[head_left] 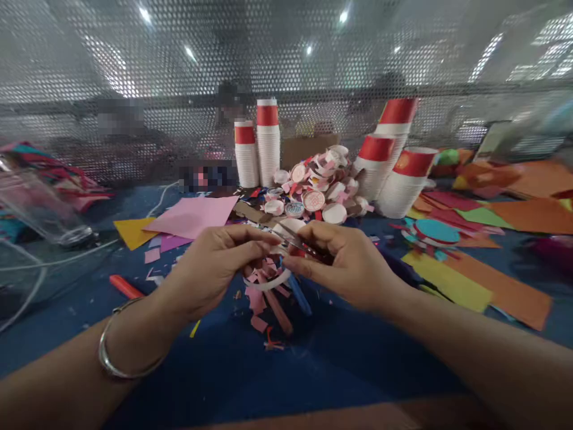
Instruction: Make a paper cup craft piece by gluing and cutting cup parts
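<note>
While the head view looked down over a blue table, the right hand held scissors, its fingers closed about the handles and the blades pointing toward the left hand. The left thumb and forefinger stood narrow, tips close together near the blades; whether they pinched anything I could not tell. A bracelet circled the left wrist.

Just below the fingertips was a white ring, partly hidden, with pink scraps within and beneath it. Near it lay a blue stick and a pink stick. Beyond the hands rose a heap of paper discs, between cup stacks on the left and on the right. Pink paper lay to the left, a teal disc and an orange sheet to the right. Behind everything stood perforated mesh.
</note>
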### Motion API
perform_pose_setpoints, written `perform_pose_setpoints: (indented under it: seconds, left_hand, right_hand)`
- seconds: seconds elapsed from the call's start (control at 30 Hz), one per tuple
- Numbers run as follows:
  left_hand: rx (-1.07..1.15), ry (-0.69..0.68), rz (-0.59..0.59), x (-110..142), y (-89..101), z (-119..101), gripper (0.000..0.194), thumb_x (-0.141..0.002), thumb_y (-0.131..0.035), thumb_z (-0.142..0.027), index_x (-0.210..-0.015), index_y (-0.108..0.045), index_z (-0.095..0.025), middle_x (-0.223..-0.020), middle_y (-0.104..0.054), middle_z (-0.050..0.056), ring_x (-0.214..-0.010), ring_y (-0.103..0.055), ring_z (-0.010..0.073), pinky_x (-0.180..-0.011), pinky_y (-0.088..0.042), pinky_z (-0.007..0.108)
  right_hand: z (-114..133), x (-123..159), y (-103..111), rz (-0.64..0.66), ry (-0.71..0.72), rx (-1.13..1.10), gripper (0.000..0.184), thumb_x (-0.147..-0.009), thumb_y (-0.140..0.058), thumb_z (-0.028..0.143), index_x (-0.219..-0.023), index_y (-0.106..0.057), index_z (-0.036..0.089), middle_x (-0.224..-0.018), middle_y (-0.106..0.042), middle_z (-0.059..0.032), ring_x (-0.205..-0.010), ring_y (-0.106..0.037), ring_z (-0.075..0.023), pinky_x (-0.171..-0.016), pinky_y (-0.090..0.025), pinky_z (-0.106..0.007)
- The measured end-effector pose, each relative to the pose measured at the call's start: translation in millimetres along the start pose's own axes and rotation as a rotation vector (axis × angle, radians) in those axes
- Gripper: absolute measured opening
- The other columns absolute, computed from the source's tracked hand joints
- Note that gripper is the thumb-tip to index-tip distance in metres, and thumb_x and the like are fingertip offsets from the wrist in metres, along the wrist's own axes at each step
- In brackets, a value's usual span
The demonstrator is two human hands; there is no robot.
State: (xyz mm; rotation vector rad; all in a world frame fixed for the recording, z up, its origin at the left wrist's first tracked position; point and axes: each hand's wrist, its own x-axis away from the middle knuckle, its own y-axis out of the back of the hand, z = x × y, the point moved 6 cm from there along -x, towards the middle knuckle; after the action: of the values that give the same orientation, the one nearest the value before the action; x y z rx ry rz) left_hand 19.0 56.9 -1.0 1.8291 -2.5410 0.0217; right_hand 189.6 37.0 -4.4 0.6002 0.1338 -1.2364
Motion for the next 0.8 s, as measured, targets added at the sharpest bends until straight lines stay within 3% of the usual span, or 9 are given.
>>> perform_pose_setpoints:
  seconds: [0.2,0.4,0.5,0.63,0.8]
  left_hand:
    - [-0.066,-0.086,0.083,-2,-11.1,3,0.01,-0.08,-0.08,-0.021,-0.088,-0.079,-0.014,-0.075,-0.072,0.001,-0.06,-0.059,0.0065,-0.052,-0.045,0.014]
    - [-0.135,-0.198,0.123,0,-16.3,1,0.021,-0.081,-0.082,-0.02,-0.1,-0.076,-0.016,-0.096,-0.076,0.003,-0.086,-0.068,0.0132,-0.077,-0.055,0.021]
    - [-0.178,-0.243,0.022,-4,-9.5,0,0.013,-0.085,-0.079,-0.024,-0.096,-0.077,-0.017,-0.087,-0.076,0.001,-0.075,-0.065,0.0104,-0.068,-0.052,0.019]
    - [-0.065,-0.205,-0.123,-12,4.9,6,0.008,-0.084,-0.076,-0.024,-0.09,-0.076,-0.018,-0.08,-0.074,0.0,-0.073,-0.066,0.0115,-0.064,-0.052,0.02]
    - [-0.157,-0.138,0.053,-13,-3.5,12,0.011,-0.085,-0.078,-0.027,-0.089,-0.075,-0.017,-0.079,-0.073,0.0,-0.068,-0.063,0.0099,-0.063,-0.05,0.02]
  right_hand:
    - [-7,0,-1,-0.006,-0.004,0.073,0.021,-0.092,-0.071,0.038,-0.093,-0.069,0.017,-0.075,-0.061,0.0006,-0.066,-0.051,-0.0127,-0.06,-0.04,-0.026]
    - [-1,0,6,-0.092,0.03,0.062,0.02,-0.093,-0.07,0.037,-0.091,-0.068,0.017,-0.075,-0.06,0.0016,-0.067,-0.051,-0.0119,-0.06,-0.041,-0.025]
    - [4,1,6,-0.107,0.039,0.055,0.018,-0.093,-0.071,0.034,-0.091,-0.068,0.017,-0.073,-0.059,0.003,-0.066,-0.049,-0.0107,-0.059,-0.04,-0.024]
    - [5,0,3,-0.102,0.043,0.037,0.017,-0.095,-0.068,0.032,-0.085,-0.066,0.018,-0.072,-0.059,0.0039,-0.065,-0.049,-0.0101,-0.06,-0.04,-0.024]
    - [-2,-5,1,-0.116,0.002,0.095,0.014,-0.092,-0.07,0.03,-0.087,-0.066,0.018,-0.07,-0.06,0.0044,-0.065,-0.051,-0.0105,-0.061,-0.04,-0.025]
